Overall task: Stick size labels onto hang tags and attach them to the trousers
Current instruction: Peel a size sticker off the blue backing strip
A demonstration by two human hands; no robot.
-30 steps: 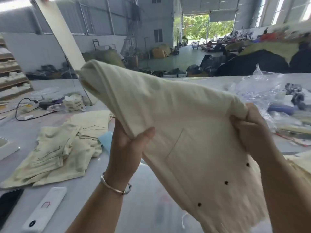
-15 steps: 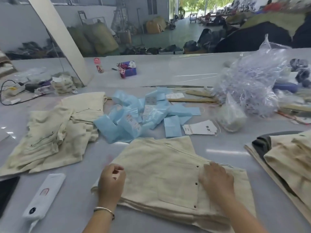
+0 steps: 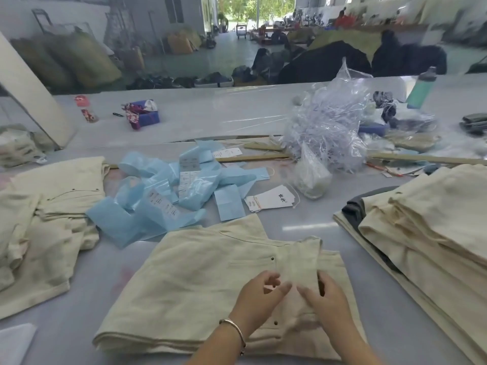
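Both hands lie close together on the folded cream trousers [image 3: 200, 280] in the middle of the bench [image 3: 303, 214]. The left hand [image 3: 259, 293], with a thin bracelet [image 3: 234, 330] on the wrist, has its fingers curled and seems to pinch a fold of the cloth near a dark stud. The right hand [image 3: 325, 299] grips the raised strip of cloth beside it, thumb stretched toward the left hand. The hang tags [image 3: 271, 200] lie beyond the trousers, just beside the blue label sheets [image 3: 168, 191]. Half a second ago the hands were well apart, the left one near the left edge of the trousers and the right one flat on top. One second ago the trousers were held up in the air.
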